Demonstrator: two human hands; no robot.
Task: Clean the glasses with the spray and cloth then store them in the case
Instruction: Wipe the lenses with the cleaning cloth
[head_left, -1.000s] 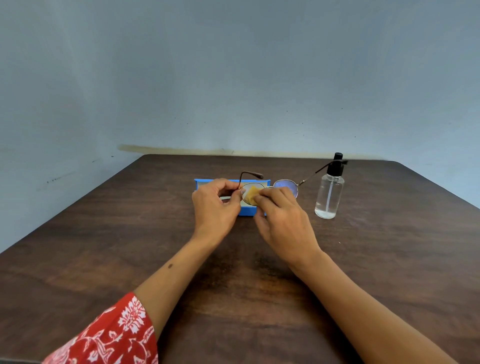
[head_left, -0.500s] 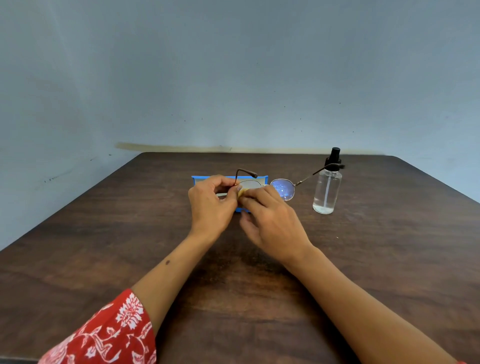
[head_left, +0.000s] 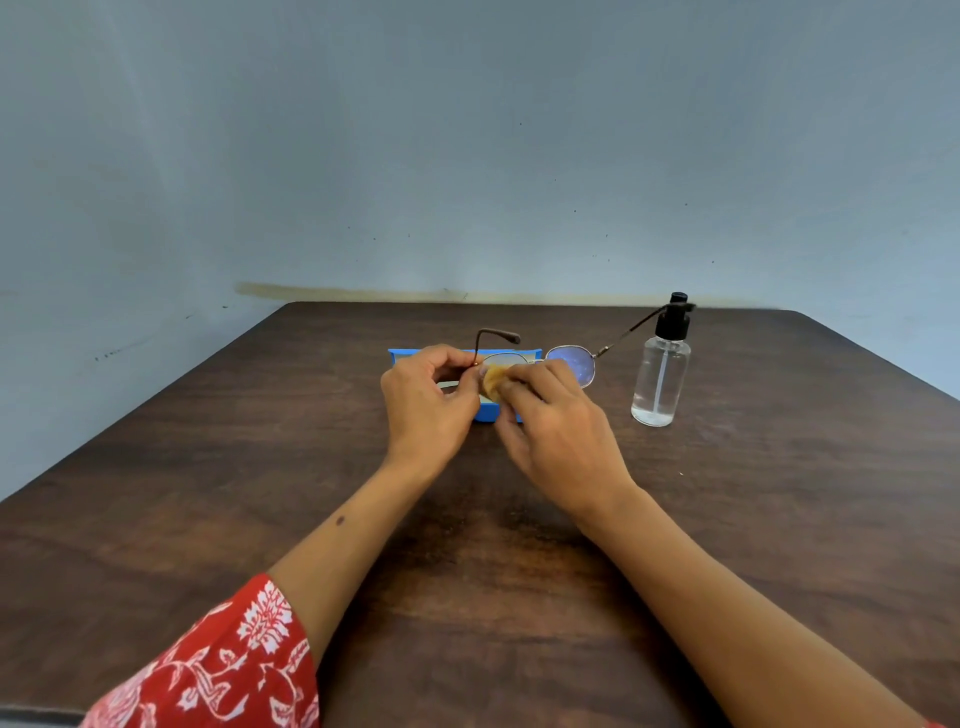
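Observation:
Thin metal-framed glasses with round lenses are held above the table, temples unfolded and pointing away from me. My left hand pinches the frame at its left hinge. My right hand presses a small yellow cloth against the left lens; the right lens is uncovered and shows a bluish sheen. The open blue case lies on the table behind my hands, mostly hidden by them. A clear spray bottle with a black pump stands upright to the right, apart from both hands.
The dark wooden table runs back to a pale blue wall. My left arm wears a red sleeve with a white flower pattern at the near edge.
The cloth under my right fingers has shifted a little across the left lens. Both hands keep their hold and stay over the case; the bottle has not moved.

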